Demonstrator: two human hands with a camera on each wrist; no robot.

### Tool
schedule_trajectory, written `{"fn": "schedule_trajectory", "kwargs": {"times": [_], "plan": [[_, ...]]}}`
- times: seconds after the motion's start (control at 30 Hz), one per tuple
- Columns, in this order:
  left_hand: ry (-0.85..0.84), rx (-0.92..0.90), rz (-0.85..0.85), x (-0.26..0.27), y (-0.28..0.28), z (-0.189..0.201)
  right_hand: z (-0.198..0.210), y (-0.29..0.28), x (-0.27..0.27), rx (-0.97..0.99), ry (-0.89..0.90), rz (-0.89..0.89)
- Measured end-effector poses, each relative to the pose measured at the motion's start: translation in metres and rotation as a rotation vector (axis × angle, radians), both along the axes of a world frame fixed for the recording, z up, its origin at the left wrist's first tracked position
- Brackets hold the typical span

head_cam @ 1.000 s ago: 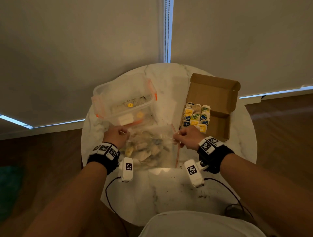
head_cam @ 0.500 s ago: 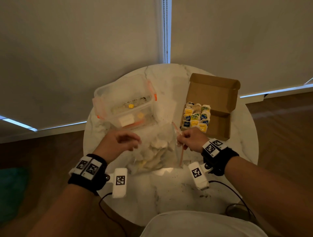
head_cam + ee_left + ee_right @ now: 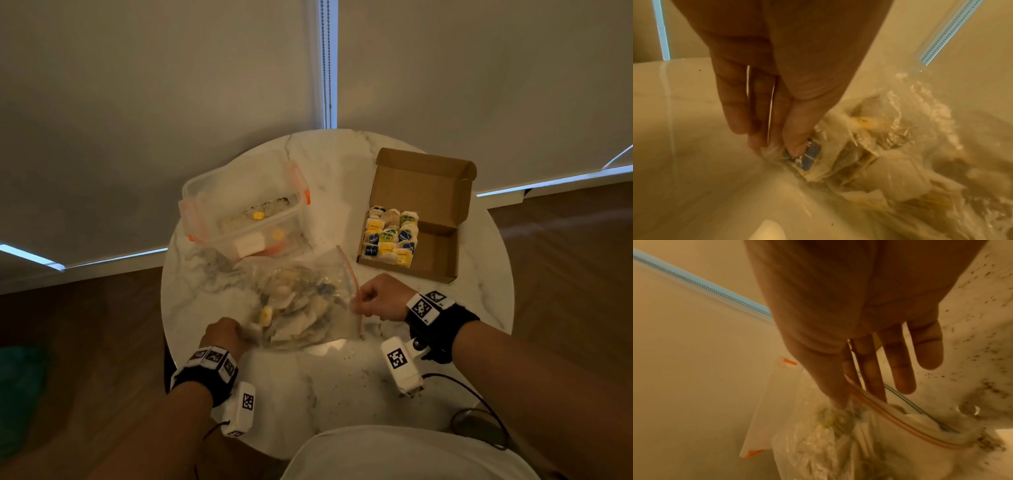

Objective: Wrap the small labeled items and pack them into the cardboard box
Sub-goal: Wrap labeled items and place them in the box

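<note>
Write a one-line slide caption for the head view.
Both hands grip a clear zip bag of tea bags beside a half-packed cardboard box.

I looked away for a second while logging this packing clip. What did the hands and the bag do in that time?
The left hand let go of the far corner of the clear zip bag, drew back toward the person and now pinches the bag's near corner. The bag itself shifted and crumpled. The right hand kept its pinch on the red zip edge. The cardboard box and plastic container stayed put.
</note>
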State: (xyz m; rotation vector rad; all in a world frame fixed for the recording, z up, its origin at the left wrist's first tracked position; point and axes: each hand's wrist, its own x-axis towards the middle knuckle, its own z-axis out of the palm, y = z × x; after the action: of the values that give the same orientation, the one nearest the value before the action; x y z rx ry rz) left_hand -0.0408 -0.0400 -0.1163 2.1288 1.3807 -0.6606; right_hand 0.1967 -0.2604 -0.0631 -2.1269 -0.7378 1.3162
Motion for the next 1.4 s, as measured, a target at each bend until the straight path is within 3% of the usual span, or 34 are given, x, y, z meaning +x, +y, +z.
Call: {"fn": "schedule_trajectory", "kwargs": {"times": [0.2,0.3,0.4,0.57,0.73,0.87,1.03,1.17,1.23,1.33,1.4], "plan": [[-0.216,-0.039,0.231,-0.012,-0.004,0.021,-0.007,-0.002,0.002,-0.029,0.031,-0.021],[-0.217,-0.07,0.175,-0.009,-0.002,0.038,-0.005,0.0,0.005,-0.002,0.025,-0.058],[-0.331,0.009,0.134,0.001,0.005,0.06,-0.001,0.003,0.009,0.041,0.049,-0.137],[-0.439,-0.05,0.126,0.008,0.0,0.075,0.004,0.009,0.012,0.099,0.069,-0.27],[-0.592,-0.071,0.136,0.013,-0.005,0.087,0.005,0.011,0.012,0.116,0.102,-0.312],[-0.739,-0.022,0.251,0.014,0.0,0.09,0.005,0.014,0.011,0.119,0.127,-0.344],[-0.701,-0.022,0.25,0.001,0.001,0.076,0.004,0.015,0.009,0.138,0.15,-0.372],[-0.227,-0.131,-0.06,-0.016,0.003,0.061,0.002,0.014,0.005,0.145,0.171,-0.359],[-0.134,-0.056,-0.098,-0.014,0.006,0.066,0.001,0.013,0.002,0.169,0.178,-0.358],[-0.267,0.161,-0.15,0.012,0.003,0.086,-0.001,0.012,-0.004,0.229,0.152,-0.343],[-0.457,0.11,-0.214,0.041,-0.012,0.108,-0.003,0.015,-0.01,0.277,0.107,-0.308]]}}
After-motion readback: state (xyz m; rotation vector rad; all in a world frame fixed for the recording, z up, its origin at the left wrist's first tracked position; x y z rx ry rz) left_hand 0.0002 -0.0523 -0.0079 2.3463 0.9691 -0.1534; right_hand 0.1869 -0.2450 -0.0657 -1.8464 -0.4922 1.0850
